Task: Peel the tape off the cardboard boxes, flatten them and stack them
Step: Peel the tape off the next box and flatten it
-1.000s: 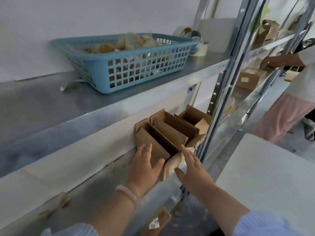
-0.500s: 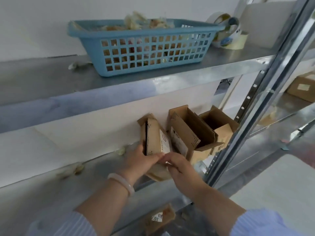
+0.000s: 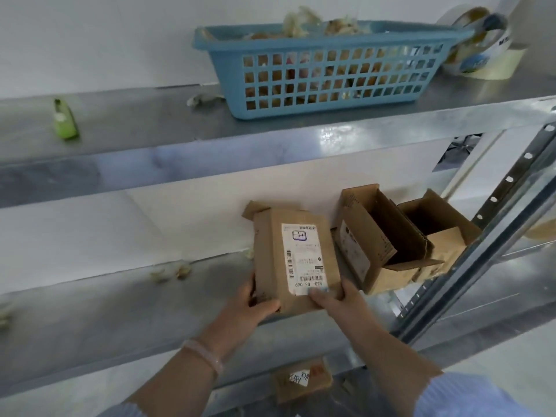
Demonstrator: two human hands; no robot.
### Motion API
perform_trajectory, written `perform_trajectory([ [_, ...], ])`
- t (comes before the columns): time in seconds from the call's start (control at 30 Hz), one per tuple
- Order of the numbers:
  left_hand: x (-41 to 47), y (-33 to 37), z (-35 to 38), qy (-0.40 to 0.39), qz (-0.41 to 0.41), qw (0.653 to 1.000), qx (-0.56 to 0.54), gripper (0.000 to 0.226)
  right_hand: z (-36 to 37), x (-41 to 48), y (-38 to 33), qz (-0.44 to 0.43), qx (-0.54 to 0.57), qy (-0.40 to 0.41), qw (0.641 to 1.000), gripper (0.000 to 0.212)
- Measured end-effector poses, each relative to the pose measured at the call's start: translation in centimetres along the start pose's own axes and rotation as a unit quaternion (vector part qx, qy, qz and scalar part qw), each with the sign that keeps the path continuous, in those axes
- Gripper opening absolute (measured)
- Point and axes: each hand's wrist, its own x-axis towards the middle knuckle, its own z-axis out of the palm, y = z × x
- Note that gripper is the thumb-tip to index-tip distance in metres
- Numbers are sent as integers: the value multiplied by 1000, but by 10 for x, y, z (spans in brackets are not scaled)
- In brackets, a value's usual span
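- Two bare hands hold one brown cardboard box with a white printed shipping label (image 3: pixel 296 257) by its lower end, above the front part of the grey metal middle shelf (image 3: pixel 105 311). The labelled face is turned toward the camera and the box leans slightly to the left.
- The left hand (image 3: pixel 255 302) has its grip pinching the lower left corner, with the thumb on the front face and the fingers hidden behind the cardboard. A pale bead bracelet (image 3: pixel 204 353) sits on that wrist.
- The right hand (image 3: pixel 337 299) has its grip closed round the lower right corner, with the thumb pressed on the bottom edge of the label and the fingers behind the box.
- Whether there is tape on the held box cannot be told.
- Two more brown cardboard boxes stand open on the same shelf, just right of the held one. The nearer open box (image 3: pixel 370 236) carries a label on its side. The farther open box (image 3: pixel 436 227) touches it, beside the perforated metal upright (image 3: pixel 493 236).
- Several pale crumpled scraps (image 3: pixel 171 270) lie on the middle shelf to the left, near the white back wall.
- On the upper metal shelf (image 3: pixel 150 121) stands a light blue plastic lattice basket (image 3: pixel 331 73) heaped with crumpled waste. The rolls of tape (image 3: pixel 478 46) are just to its right and a small green bottle (image 3: pixel 64 120) is well to its left.
- On the shelf below lies a small brown cardboard piece with a white handwritten sticker (image 3: pixel 304 379).
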Motion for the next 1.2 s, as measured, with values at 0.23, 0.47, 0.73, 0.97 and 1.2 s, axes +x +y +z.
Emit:
perform_trajectory([
  [0.23, 0, -10, -10, 61, 7, 998, -2, 46, -1, 6, -39, -184, -58, -4, 981, 70],
  [0.47, -9, -6, -54, 395, 18, 914, 91, 91, 7, 31, -58, -346, -336, -26, 876, 74],
  [0.73, -16, 3, -76, 234, 141, 956, 111, 47, 46, 47, -41, -405, -442, -52, 799, 65],
  [0.97, -14, -5, -67, 190, 84, 972, 113, 41, 82, 54, -40, -505, -529, -85, 677, 68],
  [1.2, -12, -29, -58, 260, -32, 962, 73, 7, 86, 63, -37, -513, -538, -68, 665, 59],
])
